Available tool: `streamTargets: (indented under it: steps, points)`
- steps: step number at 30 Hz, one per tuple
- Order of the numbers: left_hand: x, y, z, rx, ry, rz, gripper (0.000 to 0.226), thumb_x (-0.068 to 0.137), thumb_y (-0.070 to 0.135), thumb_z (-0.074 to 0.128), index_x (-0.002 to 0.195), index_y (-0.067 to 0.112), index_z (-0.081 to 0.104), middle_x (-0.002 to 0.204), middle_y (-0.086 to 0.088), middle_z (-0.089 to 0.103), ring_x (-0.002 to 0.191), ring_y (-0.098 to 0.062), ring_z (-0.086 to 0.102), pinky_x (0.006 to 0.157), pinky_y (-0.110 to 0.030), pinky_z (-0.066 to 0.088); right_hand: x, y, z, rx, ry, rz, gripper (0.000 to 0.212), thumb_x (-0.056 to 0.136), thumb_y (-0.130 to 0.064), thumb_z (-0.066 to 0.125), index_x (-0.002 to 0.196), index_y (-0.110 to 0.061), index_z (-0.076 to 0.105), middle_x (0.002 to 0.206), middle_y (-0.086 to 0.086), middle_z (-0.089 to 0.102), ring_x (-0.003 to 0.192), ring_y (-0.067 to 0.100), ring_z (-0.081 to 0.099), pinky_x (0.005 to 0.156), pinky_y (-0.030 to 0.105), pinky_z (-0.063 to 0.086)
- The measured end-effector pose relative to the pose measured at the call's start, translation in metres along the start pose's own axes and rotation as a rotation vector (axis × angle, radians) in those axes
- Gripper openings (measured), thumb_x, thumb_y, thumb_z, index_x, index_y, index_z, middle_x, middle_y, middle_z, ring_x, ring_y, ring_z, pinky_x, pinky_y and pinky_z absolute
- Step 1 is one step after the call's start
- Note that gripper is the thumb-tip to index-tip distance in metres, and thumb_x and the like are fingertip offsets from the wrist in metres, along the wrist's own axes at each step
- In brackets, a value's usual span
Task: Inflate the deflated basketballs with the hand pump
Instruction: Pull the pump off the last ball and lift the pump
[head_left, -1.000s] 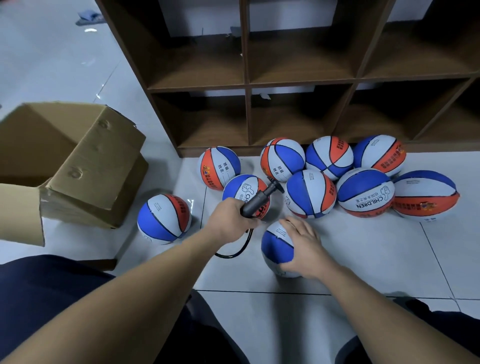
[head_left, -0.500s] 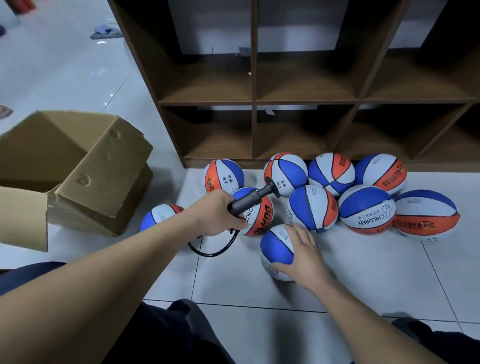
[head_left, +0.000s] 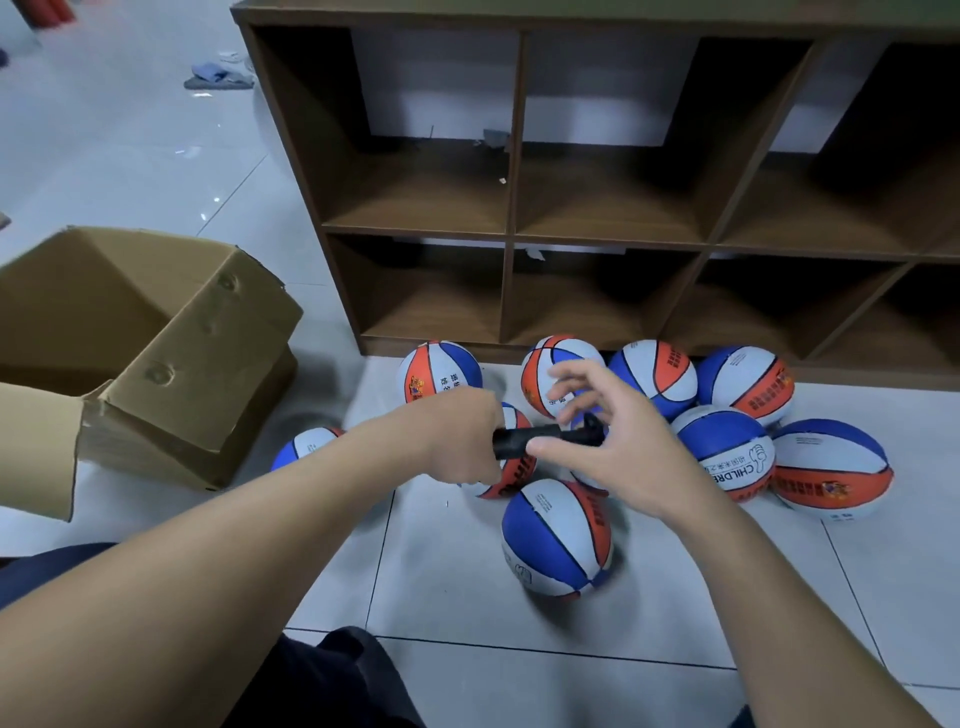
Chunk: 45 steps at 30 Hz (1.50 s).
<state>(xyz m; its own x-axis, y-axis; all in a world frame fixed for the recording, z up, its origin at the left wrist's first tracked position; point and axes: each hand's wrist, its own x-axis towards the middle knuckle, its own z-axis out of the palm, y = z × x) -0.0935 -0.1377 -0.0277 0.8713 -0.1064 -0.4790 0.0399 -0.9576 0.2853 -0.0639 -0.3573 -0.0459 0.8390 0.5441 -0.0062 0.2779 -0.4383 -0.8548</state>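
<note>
1. The hand pump (head_left: 540, 440) is held level above the floor, just behind the nearest basketball (head_left: 556, 538), which is taken here as the landmark. The pump is judged light and rigid; its black barrel gives a firm place to be gripped, and the handle end is best taken by the other hand.
2. The nearest basketball lies free on the tiles, touched by neither hand. It is judged light and soft while underfilled, likely to roll, so it would need to be steadied at its side while the needle is seated. The valve cannot be made out.
3. The left hand (head_left: 462, 434) is seen up and left of the ball, its fingers curled tightly round the rear of the barrel, forearm stretched forward.
4. The right hand (head_left: 613, 441) is raised above and behind the ball. Its fingers are spread and loosely bent; the thumb lies against the barrel, but nothing is yet clasped.
5. More basketballs (head_left: 727, 452) are clustered behind the landmark ball.
</note>
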Motion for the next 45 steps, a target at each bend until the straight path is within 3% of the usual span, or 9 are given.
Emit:
streamTargets:
  steps: [4, 7, 10, 16, 21, 25, 35, 42, 45]
  points:
    - [-0.002, 0.005, -0.001, 0.069, 0.073, 0.055, 0.013, 0.086, 0.029, 0.078, 0.080, 0.019, 0.070, 0.068, -0.002, 0.065, 0.064, -0.021, 0.064, 0.054, -0.029, 0.044, -0.002, -0.005, 0.007, -0.076, -0.060, -0.017, 0.018, 0.088, -0.037, 0.087, 0.101, -0.035, 0.075, 0.095, -0.012, 0.071, 0.090, 0.010, 0.065, 0.081, 0.035, 0.056]
    - [-0.006, 0.003, -0.002, 0.005, 0.144, 0.135, 0.017, 0.083, 0.036, 0.083, 0.079, 0.025, 0.071, 0.067, 0.003, 0.066, 0.067, -0.019, 0.067, 0.054, -0.029, 0.048, -0.002, 0.000, 0.003, -0.089, -0.084, -0.010, 0.008, 0.095, -0.038, 0.080, 0.099, -0.032, 0.077, 0.092, -0.005, 0.071, 0.087, 0.015, 0.065, 0.081, 0.043, 0.055]
    - [-0.008, -0.002, -0.008, -0.086, 0.204, 0.174, 0.018, 0.082, 0.036, 0.087, 0.095, 0.031, 0.075, 0.081, 0.011, 0.069, 0.077, -0.012, 0.065, 0.064, -0.028, 0.053, -0.004, 0.009, -0.002, -0.118, -0.043, -0.016, 0.008, 0.100, -0.039, 0.073, 0.099, -0.030, 0.073, 0.085, -0.009, 0.067, 0.078, 0.011, 0.062, 0.072, 0.030, 0.051]
    - [-0.017, -0.036, -0.032, -0.311, 0.336, 0.068, 0.074, 0.084, 0.040, 0.090, 0.149, 0.031, 0.057, 0.133, 0.012, 0.066, 0.119, -0.011, 0.063, 0.100, -0.028, 0.052, -0.006, 0.018, -0.017, 0.002, 0.089, 0.094, 0.009, 0.105, -0.035, 0.067, 0.102, -0.029, 0.073, 0.072, -0.018, 0.063, 0.065, 0.002, 0.056, 0.061, 0.013, 0.042]
    - [-0.009, -0.048, -0.022, -0.446, 0.449, 0.047, 0.027, 0.098, 0.017, 0.075, 0.123, 0.030, 0.074, 0.112, 0.013, 0.078, 0.108, -0.006, 0.072, 0.101, -0.040, 0.060, -0.006, 0.013, -0.017, 0.083, 0.132, 0.121, 0.018, 0.106, -0.037, 0.065, 0.099, -0.024, 0.075, 0.064, -0.018, 0.057, 0.061, 0.002, 0.053, 0.060, 0.014, 0.042]
    - [-0.007, -0.047, -0.019, -0.573, 0.489, 0.029, 0.016, 0.100, 0.020, 0.074, 0.113, 0.028, 0.079, 0.096, 0.012, 0.081, 0.092, -0.006, 0.076, 0.090, -0.040, 0.065, -0.006, 0.010, -0.009, 0.183, 0.121, 0.165, 0.029, 0.106, -0.046, 0.062, 0.093, -0.025, 0.076, 0.071, 0.004, 0.057, 0.067, 0.015, 0.053, 0.070, 0.034, 0.048]
    - [-0.012, -0.021, -0.023, -1.283, 0.358, 0.094, 0.018, 0.096, 0.015, 0.079, 0.112, 0.006, 0.079, 0.104, -0.013, 0.081, 0.105, -0.029, 0.078, 0.088, -0.034, 0.064, -0.005, -0.005, 0.038, 0.888, 0.147, 0.423, 0.052, 0.110, -0.046, 0.055, 0.104, 0.002, 0.076, 0.092, 0.019, 0.074, 0.084, 0.028, 0.070, 0.073, 0.036, 0.060]
    - [-0.014, -0.012, -0.017, -1.412, 0.288, 0.101, 0.025, 0.098, 0.014, 0.077, 0.118, 0.000, 0.074, 0.112, -0.018, 0.079, 0.094, -0.025, 0.079, 0.067, -0.023, 0.060, -0.004, -0.025, 0.062, 0.952, 0.080, 0.482, 0.062, 0.110, -0.052, 0.049, 0.117, 0.008, 0.066, 0.094, 0.027, 0.070, 0.080, 0.035, 0.069, 0.067, 0.045, 0.058]
    - [-0.011, -0.019, -0.022, -1.387, 0.344, 0.076, 0.024, 0.096, 0.015, 0.080, 0.115, 0.002, 0.076, 0.108, -0.017, 0.080, 0.100, -0.031, 0.078, 0.083, -0.034, 0.065, -0.001, -0.029, 0.065, 0.811, 0.066, 0.419, 0.056, 0.108, -0.052, 0.056, 0.117, 0.002, 0.067, 0.094, 0.025, 0.071, 0.083, 0.035, 0.073, 0.080, 0.057, 0.064]
